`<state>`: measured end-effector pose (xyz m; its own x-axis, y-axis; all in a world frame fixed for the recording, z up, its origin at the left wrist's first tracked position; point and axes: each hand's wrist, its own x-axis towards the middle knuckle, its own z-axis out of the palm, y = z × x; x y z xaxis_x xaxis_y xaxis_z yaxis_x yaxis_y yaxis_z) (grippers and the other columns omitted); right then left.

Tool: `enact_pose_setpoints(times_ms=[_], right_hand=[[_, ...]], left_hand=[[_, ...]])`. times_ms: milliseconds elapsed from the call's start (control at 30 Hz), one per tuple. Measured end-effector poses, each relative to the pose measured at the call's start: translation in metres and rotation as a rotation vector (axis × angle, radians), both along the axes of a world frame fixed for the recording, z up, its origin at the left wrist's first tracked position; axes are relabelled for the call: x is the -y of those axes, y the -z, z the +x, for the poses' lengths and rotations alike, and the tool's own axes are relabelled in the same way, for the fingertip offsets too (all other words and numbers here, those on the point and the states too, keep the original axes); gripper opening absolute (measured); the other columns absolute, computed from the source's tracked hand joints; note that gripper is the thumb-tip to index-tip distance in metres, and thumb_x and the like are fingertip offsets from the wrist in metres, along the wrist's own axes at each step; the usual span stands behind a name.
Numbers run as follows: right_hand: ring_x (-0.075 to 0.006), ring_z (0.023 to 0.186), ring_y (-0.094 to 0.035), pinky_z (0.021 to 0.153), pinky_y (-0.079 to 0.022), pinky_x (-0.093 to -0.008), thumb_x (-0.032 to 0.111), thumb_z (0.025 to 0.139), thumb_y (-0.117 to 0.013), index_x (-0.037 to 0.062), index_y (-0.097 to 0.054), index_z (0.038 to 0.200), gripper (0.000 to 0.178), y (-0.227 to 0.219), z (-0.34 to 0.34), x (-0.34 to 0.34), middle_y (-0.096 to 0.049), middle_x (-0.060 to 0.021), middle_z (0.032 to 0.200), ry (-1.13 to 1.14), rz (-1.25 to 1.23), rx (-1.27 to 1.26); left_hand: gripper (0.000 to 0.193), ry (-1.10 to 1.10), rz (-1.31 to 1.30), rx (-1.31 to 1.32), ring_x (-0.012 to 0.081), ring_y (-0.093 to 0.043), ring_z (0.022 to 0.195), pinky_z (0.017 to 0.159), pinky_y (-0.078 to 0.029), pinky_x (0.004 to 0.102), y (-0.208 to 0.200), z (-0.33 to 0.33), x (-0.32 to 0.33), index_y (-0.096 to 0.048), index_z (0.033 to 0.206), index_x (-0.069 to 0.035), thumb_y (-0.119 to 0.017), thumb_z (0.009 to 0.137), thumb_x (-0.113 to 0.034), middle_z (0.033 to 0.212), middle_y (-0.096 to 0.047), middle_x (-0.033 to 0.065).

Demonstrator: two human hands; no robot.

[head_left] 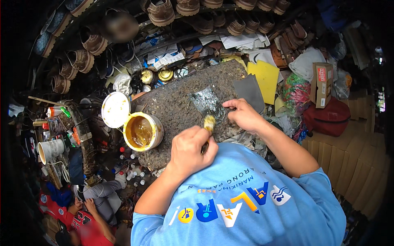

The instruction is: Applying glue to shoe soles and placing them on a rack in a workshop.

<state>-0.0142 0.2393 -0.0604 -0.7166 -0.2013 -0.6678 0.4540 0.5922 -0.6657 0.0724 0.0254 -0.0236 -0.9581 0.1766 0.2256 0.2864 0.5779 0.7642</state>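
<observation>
My left hand [191, 151] is closed around the handle of a brush with pale yellow, glue-caked bristles [209, 122]. The bristles meet the near edge of a dark sheet piece [205, 102], whose surface shines wet. At the right edge of that piece is my right hand [245, 116], index finger stretched out and the other fingers loosely bent. Both hands work over a dark, crusted work board [172, 98]. To the left of my left hand stands a white tub [158, 130] of amber, glue-like liquid, its round lid [115, 110] tilted back beside it.
Grey sheet pieces [249, 92] and a yellow sheet [264, 80] lie right of the board. Small open cans [165, 75] sit behind it. Shoes [160, 13] line racks above. A cardboard box [321, 85] and red bag [328, 119] are at right. Another person [90, 221] sits lower left.
</observation>
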Motion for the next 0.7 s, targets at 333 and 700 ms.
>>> enact_pose_setpoints(times_ms=[333, 700], right_hand=[[-0.0241, 0.088, -0.068, 0.080, -0.054, -0.0349, 0.017, 0.081, -0.074, -0.0013, -0.076, 0.103, 0.028, 0.005, 0.010, -0.004, -0.062, -0.0167, 0.111, 0.020, 0.045, -0.123], [-0.0172, 0.078, -0.066, 0.072, -0.053, -0.0297, 0.013, 0.085, -0.080, 0.0002, -0.074, 0.085, 0.014, 0.006, -0.003, 0.006, -0.070, -0.0084, 0.100, 0.017, -0.115, 0.002]], left_hand=[[0.013, -0.153, 0.157, -0.110, 0.0279, -0.062, 0.057, 0.055, -0.050, 0.0357, -0.028, 0.023, 0.035, -0.069, 0.084, 0.002, -0.070, 0.072, 0.004, 0.071, -0.065, 0.0140], [0.012, -0.245, 0.131, -0.133, 0.0274, -0.065, 0.060, 0.058, -0.052, 0.0343, -0.019, 0.033, 0.041, -0.069, 0.086, 0.004, -0.069, 0.074, 0.004, 0.074, -0.067, 0.0154]])
